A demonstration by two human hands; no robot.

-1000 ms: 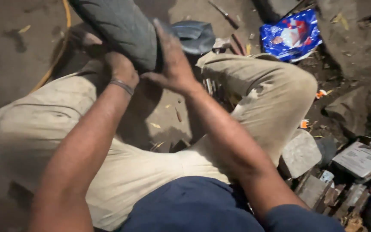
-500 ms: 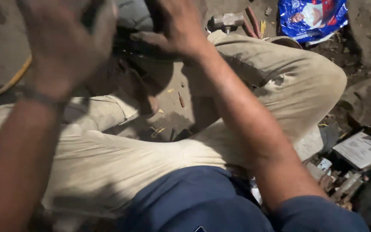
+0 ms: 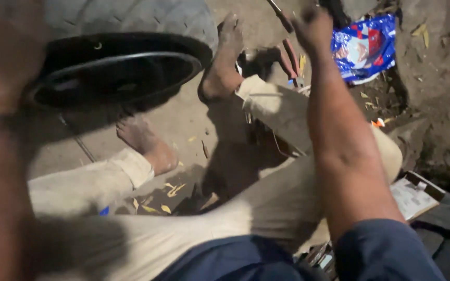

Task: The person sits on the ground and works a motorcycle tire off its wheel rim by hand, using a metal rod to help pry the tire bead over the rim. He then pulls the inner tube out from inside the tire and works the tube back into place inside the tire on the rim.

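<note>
Tyre (image 3: 131, 31) lies on the dusty ground at the upper left, tread side up, with its black bead ring (image 3: 115, 73) facing you and your bare feet (image 3: 220, 67) just beside it. Your left forearm fills the left edge, blurred and very close to the lens; the left hand is out of view, so you cannot tell its state from this view. Your right hand (image 3: 313, 26) is raised near the top centre, touching nothing visible; motion blur hides whether its fingers are spread or curled. A blue printed packet (image 3: 365, 47) lies crumpled on the ground just right of that hand; its contents cannot be seen. An open cardboard box (image 3: 415, 195) sits by your right knee, holding flat pale paper. Red-handled tools (image 3: 290, 54) lie between foot and packet.
</note>
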